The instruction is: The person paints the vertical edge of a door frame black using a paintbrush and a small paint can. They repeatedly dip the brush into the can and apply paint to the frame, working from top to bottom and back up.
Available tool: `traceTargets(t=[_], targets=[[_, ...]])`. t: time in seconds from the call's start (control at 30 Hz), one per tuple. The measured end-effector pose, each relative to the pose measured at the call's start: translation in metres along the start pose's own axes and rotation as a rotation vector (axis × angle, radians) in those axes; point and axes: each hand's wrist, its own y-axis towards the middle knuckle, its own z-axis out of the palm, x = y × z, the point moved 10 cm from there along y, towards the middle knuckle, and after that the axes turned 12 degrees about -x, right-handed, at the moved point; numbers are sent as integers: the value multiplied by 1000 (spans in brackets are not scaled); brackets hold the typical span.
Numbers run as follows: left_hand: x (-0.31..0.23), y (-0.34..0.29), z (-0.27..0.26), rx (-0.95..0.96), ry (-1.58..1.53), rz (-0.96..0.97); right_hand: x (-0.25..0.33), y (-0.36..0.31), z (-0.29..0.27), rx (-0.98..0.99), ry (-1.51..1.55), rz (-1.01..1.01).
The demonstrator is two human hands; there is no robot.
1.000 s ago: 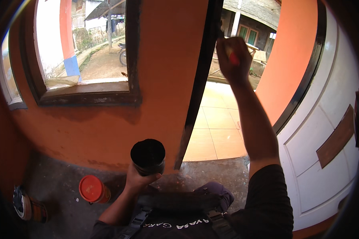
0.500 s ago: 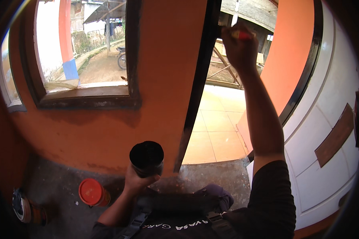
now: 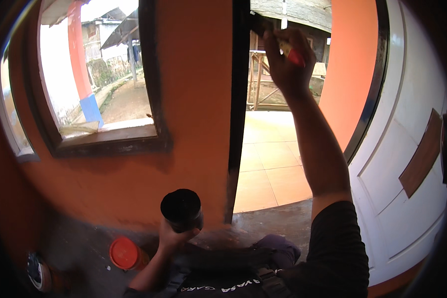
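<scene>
My right hand (image 3: 292, 57) is raised at the upper right, closed round the red and yellow handle of a paintbrush (image 3: 295, 56). The brush's dark bristle end reaches the black door frame post (image 3: 238, 99), near its top; whether it presses on the wood I cannot tell. Low in front of my body, my left hand (image 3: 173, 237) wraps round a dark can (image 3: 182, 208) and holds it upright. Black paint or a black interior shows at the can's round mouth.
Left of the post is an orange wall (image 3: 193, 119) with a dark-framed window (image 3: 109, 146). A bucket with a red lid (image 3: 124, 253) stands on the floor, and another container (image 3: 38, 273) sits farther left. A white door (image 3: 397, 198) stands at the right, beyond the doorway's tiled floor (image 3: 263, 154).
My view has tilted up and turned a little. The brush in my right hand now points up and left towards the post, with its bristle end in sight. The can stays in my left hand.
</scene>
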Motion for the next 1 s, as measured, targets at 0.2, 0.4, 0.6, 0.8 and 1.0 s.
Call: traceTargets(t=[0.2,0.4,0.6,0.8,1.0], targets=[[-3,-5,-21,-93,-47,68,-28,-63,-61,-135,125,481],[-31,-11,-7,-102,-61,181,-41,-139,-106,-218,327,905],[-42,-16,-1,-157,-14,223,-22,-208,-138,-161,297,1036],[-50,-28,5,-235,-49,214,-11,-219,-146,-106,314,931],[-50,-43,2,-234,-72,226,-10,-187,-135,-107,407,839]])
